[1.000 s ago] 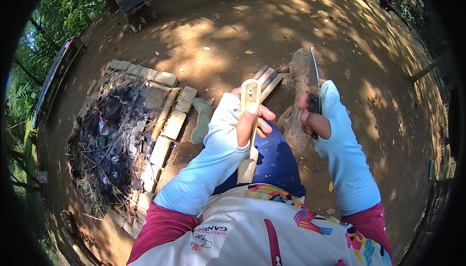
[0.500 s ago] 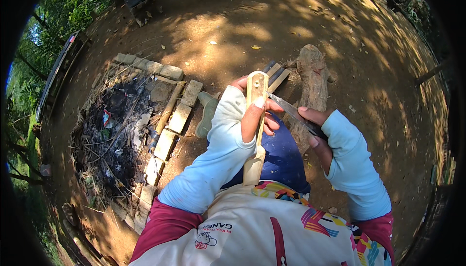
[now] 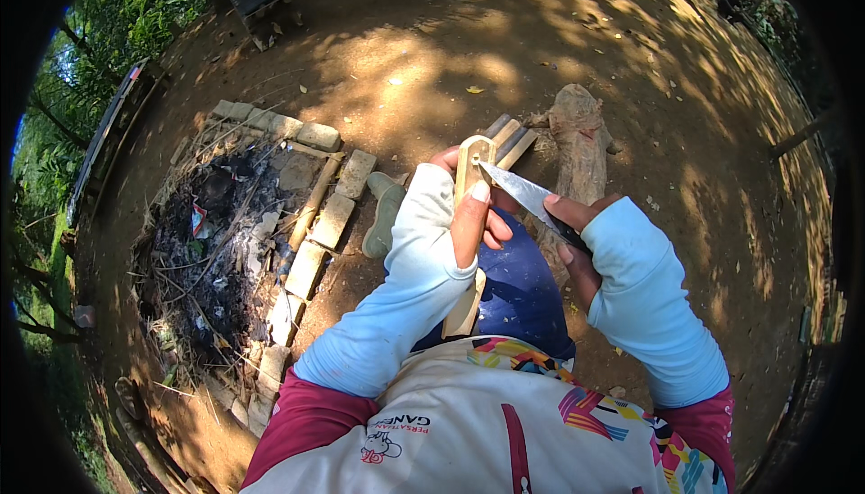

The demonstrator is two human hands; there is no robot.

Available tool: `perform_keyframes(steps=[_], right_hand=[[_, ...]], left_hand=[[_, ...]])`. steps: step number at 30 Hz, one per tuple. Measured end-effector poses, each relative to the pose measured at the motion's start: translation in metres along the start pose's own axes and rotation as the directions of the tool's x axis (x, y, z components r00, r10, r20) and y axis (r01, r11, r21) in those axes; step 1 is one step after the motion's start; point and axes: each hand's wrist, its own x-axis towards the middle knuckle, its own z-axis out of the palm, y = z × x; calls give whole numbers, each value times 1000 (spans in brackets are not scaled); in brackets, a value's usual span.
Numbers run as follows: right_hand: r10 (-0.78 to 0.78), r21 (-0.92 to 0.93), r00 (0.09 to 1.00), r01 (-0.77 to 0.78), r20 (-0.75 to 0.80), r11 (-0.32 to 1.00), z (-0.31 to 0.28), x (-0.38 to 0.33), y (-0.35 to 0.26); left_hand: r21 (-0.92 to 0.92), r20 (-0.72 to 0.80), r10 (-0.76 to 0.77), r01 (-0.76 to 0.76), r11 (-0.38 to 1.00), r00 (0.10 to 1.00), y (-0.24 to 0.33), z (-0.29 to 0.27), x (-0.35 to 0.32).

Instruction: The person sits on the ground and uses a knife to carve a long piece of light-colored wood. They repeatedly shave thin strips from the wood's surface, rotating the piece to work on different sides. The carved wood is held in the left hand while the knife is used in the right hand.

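Note:
A long, pale carved wooden piece (image 3: 465, 307) rests in my left hand (image 3: 468, 219), its rounded end with a small hole pointing away from me. The thumb lies along its upper face and the fingers wrap round behind it. My right hand (image 3: 581, 237) grips the dark handle of a knife (image 3: 527, 195). The blade's tip touches the wood at or close to the small hole. Part of the piece's middle is hidden behind my left hand and sleeve.
To the left, a fire pit (image 3: 221, 251) of ash and charred bits is edged with bricks (image 3: 332, 218). Beyond my hands lie a thick log (image 3: 579, 147) and several dark and pale wooden strips (image 3: 514, 141). A green boot (image 3: 382, 215) stands beside the bricks.
The knife blade has swung up and left, its tip going from the wood's side edge to near the hole. The wooden piece has tilted slightly in my left hand.

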Motion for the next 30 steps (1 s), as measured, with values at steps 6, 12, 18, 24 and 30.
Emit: perform_keyframes(steps=[6, 12, 18, 24, 30], right_hand=[[-17, 0, 1000, 17, -22, 1000, 0, 2, -1], [-18, -383, 991, 69, 135, 921, -10, 12, -20], [-14, 112, 997, 6, 74, 994, 5, 9, -8], [323, 725, 720, -676, 614, 131, 8, 5, -16], [-188, 419, 782, -500, 594, -757, 55, -30, -9]], left_hand=[[102, 21, 7, -9, 995, 1000, -4, -3, 0], [429, 19, 144, -138, 893, 989, -9, -10, -2], [475, 52, 217, -215, 853, 975, -8, -14, 7], [553, 227, 436, -484, 678, 871, -24, -41, 23], [278, 305, 556, -631, 724, 773, -39, -35, 29]])
